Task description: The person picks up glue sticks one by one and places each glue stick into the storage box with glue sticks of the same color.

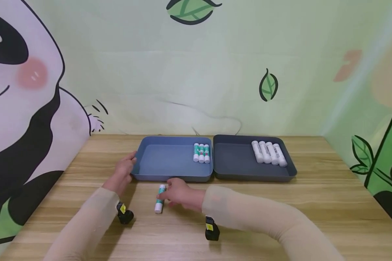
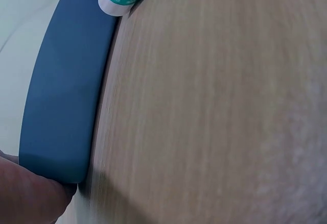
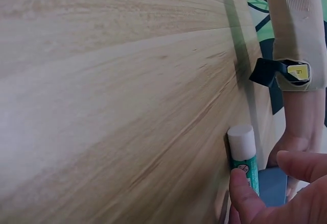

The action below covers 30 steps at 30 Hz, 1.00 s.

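Note:
A white-and-green glue stick (image 1: 160,199) lies on the wooden table in front of the blue tray (image 1: 170,178). My right hand (image 1: 181,192) is at its right side, a finger reaching across it. In the right wrist view, a lower fingertip (image 3: 239,178) overlaps the label, while another finger stands apart above the stick. At the blue tray's left side, my left hand (image 1: 122,170) rests with its fingertips against the rim. The left wrist view shows a digit (image 2: 30,193) at the tray's corner. Three similar glue sticks (image 1: 201,153) lie side by side inside that tray, at its right.
A dark grey tray (image 1: 235,177) stands directly right of the blue one. Several white tubes (image 1: 269,153) lie in its right part. Behind the table rises a wall covering (image 1: 183,83) printed with leaves and a panda.

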Each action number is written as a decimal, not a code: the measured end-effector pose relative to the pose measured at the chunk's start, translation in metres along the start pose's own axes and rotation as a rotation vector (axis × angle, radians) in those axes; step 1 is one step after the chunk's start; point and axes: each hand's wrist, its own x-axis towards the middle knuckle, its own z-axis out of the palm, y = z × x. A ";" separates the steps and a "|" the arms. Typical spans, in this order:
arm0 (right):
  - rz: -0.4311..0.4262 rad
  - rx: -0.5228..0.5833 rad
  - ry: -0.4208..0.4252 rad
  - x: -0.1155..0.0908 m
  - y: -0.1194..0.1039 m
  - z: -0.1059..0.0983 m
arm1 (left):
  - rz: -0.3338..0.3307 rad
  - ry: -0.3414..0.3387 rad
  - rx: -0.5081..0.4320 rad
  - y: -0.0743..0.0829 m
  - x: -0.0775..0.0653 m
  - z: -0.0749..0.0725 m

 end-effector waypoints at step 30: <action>-0.087 -0.213 0.088 0.005 -0.001 0.014 | -0.052 -0.068 -0.003 0.003 -0.002 -0.004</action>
